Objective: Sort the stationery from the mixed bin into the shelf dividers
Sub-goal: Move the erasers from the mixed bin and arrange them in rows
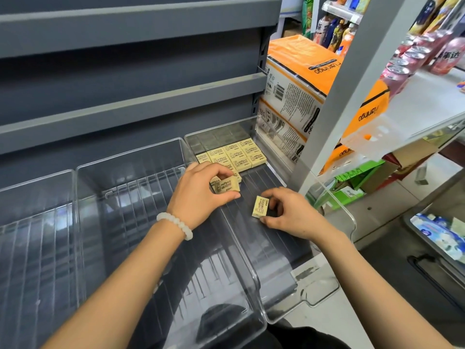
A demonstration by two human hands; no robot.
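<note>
While my left hand (201, 195) pinches one Miffy eraser (227, 185) above the clear divider tray (289, 293), my right hand (286, 214) holds another eraser (260, 206); next, I judge, both must butt against the laid rows (234, 153).

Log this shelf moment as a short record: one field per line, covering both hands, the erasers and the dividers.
left hand: pinches a yellow eraser
right hand: pinches a second eraser
eraser rows: laid flat at the back of the rightmost divider
rightmost divider: clear plastic, both hands over it
middle divider: clear, no erasers in it
orange packs: stacked right of the shelf
</note>
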